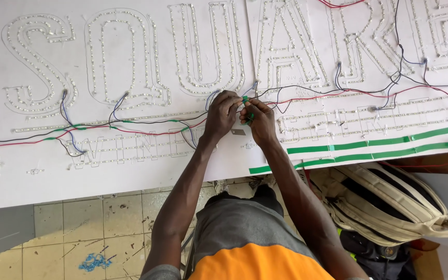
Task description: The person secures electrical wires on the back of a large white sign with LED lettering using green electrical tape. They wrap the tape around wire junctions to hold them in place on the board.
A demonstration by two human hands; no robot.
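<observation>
Grip: left hand (221,115) and right hand (257,120) both pinch green tape (245,99) around a wire joint (249,117).
Axis: cannot tell, fingers cover it.
Place: mid-board, below the large letters.
Board: white sign panel (130,171), flat, matte (LED strips (99,57) trace the outlines).
Wires: red and black wires (130,129), thin, running left-right.
Nearby: beige backpack (390,207), padded.

A beige backpack with dark panels (390,202) lies on the floor at the right, partly under the board's edge. Two long strips of green tape (374,148) run along the white board's lower right. The tiled floor (105,228) is scuffed, with a small blue scrap, perhaps wire or paint, (93,261) on it.
</observation>
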